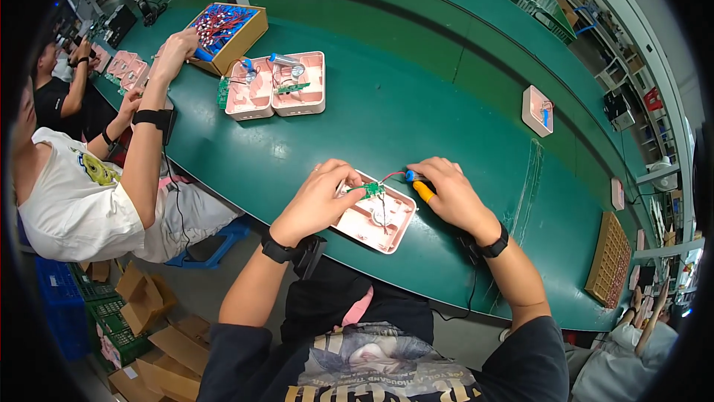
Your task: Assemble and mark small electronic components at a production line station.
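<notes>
On the green table in front of me lies a pale pink plastic housing (398, 232), open side up, with a round part and thin wires inside. My left hand (316, 197) reaches over its left edge, fingers pinched on a small green circuit board (371, 190). A red wire leads from the board to a blue cylindrical battery (413, 176). My right hand (455, 195) grips that battery just beyond the housing's right edge. A yellow cover (423, 191) sits on its thumb. The fingers hide part of the battery and of the board.
Two joined pink housings (275, 108) with boards and batteries stand at the far left. Beside them, a co-worker's hand (178, 49) touches a cardboard box (256, 26) of blue batteries. Another pink housing (537, 112) and a compartmented tray (608, 261) are on the right.
</notes>
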### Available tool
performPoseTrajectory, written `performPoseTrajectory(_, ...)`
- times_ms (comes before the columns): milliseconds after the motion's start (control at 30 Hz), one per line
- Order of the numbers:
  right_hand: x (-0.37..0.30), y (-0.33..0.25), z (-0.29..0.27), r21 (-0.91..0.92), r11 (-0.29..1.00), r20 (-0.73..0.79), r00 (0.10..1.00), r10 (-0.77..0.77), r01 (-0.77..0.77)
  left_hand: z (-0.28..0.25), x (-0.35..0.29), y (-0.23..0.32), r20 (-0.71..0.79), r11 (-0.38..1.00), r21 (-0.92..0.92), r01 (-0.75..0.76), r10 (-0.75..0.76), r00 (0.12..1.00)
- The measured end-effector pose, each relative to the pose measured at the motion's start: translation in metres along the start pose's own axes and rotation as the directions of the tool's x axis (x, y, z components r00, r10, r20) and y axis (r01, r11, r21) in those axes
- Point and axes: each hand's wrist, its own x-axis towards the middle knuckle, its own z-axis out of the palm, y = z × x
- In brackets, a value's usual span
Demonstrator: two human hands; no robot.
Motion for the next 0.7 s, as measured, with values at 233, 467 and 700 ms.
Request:
performPoseTrajectory(233, -0.001, -0.027, -0.006, 0.045, 0.943, -0.120, 0.939, -0.322, 0.329, -0.001, 0.004, -0.012, 0.093, 0.999, -0.039, -0.009, 0.013, 0.996)
performPoseTrajectory(467, 0.028, -0.031, 0.008, -0.052, 0.844, -0.056, 0.842, -0.537, 0.534, -0.002, 0.007, -0.016, 0.097, 0.988, -0.152, 0.005, 0.010, 0.995)
performPoseTrajectory(700, 0.029, -0.030, 0.007, -0.079, 0.821, -0.061, 0.820, -0.570, 0.565, -0.002, -0.027, 0.008, -0.125, 0.990, -0.119, 0.081, -0.096, 0.987)
